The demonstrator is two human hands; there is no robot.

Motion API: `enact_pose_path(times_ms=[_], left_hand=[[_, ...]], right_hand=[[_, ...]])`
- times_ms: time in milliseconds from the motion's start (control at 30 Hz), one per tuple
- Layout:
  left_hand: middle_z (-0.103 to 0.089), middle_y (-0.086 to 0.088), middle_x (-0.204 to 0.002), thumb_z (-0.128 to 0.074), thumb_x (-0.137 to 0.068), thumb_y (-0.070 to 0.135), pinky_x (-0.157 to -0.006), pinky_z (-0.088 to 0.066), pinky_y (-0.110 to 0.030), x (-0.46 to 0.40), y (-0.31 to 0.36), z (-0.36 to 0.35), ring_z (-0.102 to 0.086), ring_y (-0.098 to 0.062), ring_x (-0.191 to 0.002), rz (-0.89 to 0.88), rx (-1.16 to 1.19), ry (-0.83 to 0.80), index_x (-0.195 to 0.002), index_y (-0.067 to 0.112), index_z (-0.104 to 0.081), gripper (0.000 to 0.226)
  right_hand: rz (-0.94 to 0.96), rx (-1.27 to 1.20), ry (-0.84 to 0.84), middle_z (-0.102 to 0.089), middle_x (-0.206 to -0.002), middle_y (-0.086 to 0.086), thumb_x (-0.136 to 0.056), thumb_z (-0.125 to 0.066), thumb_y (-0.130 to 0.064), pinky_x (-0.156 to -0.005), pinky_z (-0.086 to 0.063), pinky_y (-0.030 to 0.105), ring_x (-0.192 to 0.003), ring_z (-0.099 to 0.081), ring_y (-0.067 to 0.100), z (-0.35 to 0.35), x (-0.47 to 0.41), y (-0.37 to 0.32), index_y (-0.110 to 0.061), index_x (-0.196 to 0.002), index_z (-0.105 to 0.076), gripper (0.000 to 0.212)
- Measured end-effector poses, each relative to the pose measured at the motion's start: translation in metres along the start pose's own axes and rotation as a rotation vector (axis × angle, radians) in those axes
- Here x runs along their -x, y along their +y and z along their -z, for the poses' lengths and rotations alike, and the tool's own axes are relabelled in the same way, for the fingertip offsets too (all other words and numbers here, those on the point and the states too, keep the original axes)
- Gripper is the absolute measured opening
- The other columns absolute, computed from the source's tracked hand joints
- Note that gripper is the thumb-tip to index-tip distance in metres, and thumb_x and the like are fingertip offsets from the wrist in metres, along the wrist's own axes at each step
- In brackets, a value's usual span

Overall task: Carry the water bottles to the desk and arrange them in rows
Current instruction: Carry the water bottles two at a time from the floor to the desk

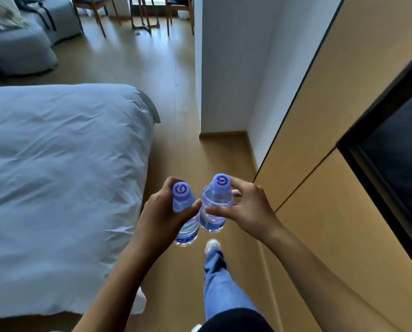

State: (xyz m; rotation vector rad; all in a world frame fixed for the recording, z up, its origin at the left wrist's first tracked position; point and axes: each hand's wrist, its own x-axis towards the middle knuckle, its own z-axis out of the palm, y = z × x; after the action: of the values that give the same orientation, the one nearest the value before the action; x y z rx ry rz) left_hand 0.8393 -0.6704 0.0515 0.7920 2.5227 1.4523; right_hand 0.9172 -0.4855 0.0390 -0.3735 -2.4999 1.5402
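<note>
Two small clear water bottles with purple caps are carried upright in front of me, side by side and nearly touching. My left hand (160,213) grips the left bottle (184,212) around its neck and shoulder. My right hand (245,207) holds the right bottle (215,204), thumb in front and fingers behind its neck. Both bottles hang over the wooden floor. No desk is clearly in view.
A bed with a white duvet (63,178) fills the left. A white wall corner (200,68) and wooden wardrobe panels (343,116) stand on the right. A wooden-floor aisle (173,116) runs ahead toward chairs (97,10) and a grey sofa (20,49). My leg (219,279) is mid-stride.
</note>
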Motion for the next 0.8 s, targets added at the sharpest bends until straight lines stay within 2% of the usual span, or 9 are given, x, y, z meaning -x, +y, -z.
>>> enact_pose_path(times_ms=[67,167,267,367,467,667,800], left_hand=[[-0.064,0.008,-0.077,-0.07,-0.071,0.048,-0.067,-0.054,-0.043,-0.055,-0.012,-0.002,-0.064,-0.015,-0.071,0.007,0.001,0.0,-0.091,0.019,-0.054,0.039],[-0.065,0.008,-0.076,-0.077,-0.074,0.039,-0.067,-0.053,-0.041,-0.139,-0.026,-0.004,-0.063,-0.013,-0.07,0.01,-0.015,0.019,-0.09,0.018,-0.054,0.035],[-0.064,0.007,-0.076,-0.081,-0.076,0.027,-0.065,-0.051,-0.032,-0.231,-0.038,-0.002,-0.062,-0.012,-0.069,0.012,-0.035,0.026,-0.09,0.018,-0.054,0.031],[-0.064,0.007,-0.075,-0.082,-0.075,0.024,-0.062,-0.046,-0.017,-0.316,-0.044,0.007,-0.061,-0.011,-0.072,0.002,-0.048,0.066,-0.09,0.016,-0.055,0.032],[-0.065,0.006,-0.078,-0.081,-0.075,0.022,-0.063,-0.043,-0.013,-0.392,-0.058,0.018,-0.061,-0.009,-0.075,0.006,-0.039,0.11,-0.09,0.015,-0.056,0.03],[-0.064,0.006,-0.077,-0.081,-0.076,0.023,-0.063,-0.043,-0.01,-0.537,-0.111,0.043,-0.06,-0.003,-0.076,0.03,-0.06,0.127,-0.093,0.011,-0.057,0.032],[-0.065,0.002,-0.08,-0.081,-0.077,0.025,-0.064,-0.046,-0.015,-0.649,-0.158,0.073,-0.06,-0.008,-0.068,0.003,-0.092,0.099,-0.095,0.014,-0.055,0.033]], right_hand=[[0.011,0.011,-0.007,-0.075,-0.101,-0.014,-0.066,-0.091,-0.035,-0.08,-0.052,0.016,-0.091,-0.068,-0.001,0.003,-0.057,0.009,-0.025,-0.118,-0.069,0.057],[0.038,0.013,-0.012,-0.074,-0.101,-0.016,-0.066,-0.09,-0.036,-0.079,-0.052,0.014,-0.092,-0.067,-0.004,0.011,-0.143,0.02,-0.026,-0.116,-0.069,0.055],[0.065,0.014,-0.01,-0.072,-0.1,-0.021,-0.067,-0.09,-0.039,-0.076,-0.053,0.014,-0.092,-0.066,-0.006,0.022,-0.236,0.023,-0.031,-0.113,-0.068,0.052],[0.112,0.034,0.002,-0.068,-0.095,-0.03,-0.068,-0.088,-0.044,-0.076,-0.056,0.016,-0.092,-0.065,-0.006,0.032,-0.321,0.017,-0.044,-0.108,-0.063,0.047],[0.145,0.047,-0.012,-0.065,-0.092,-0.036,-0.07,-0.086,-0.042,-0.073,-0.054,0.012,-0.091,-0.065,-0.007,0.036,-0.404,0.011,-0.051,-0.103,-0.059,0.044],[0.134,0.014,-0.044,-0.07,-0.097,-0.025,-0.07,-0.088,-0.036,-0.077,-0.054,0.013,-0.092,-0.067,-0.004,0.013,-0.561,0.014,-0.039,-0.11,-0.064,0.047],[0.11,0.007,-0.061,-0.073,-0.103,-0.016,-0.072,-0.086,-0.037,-0.079,-0.054,0.013,-0.093,-0.067,-0.003,-0.017,-0.678,0.017,-0.03,-0.115,-0.067,0.048]])
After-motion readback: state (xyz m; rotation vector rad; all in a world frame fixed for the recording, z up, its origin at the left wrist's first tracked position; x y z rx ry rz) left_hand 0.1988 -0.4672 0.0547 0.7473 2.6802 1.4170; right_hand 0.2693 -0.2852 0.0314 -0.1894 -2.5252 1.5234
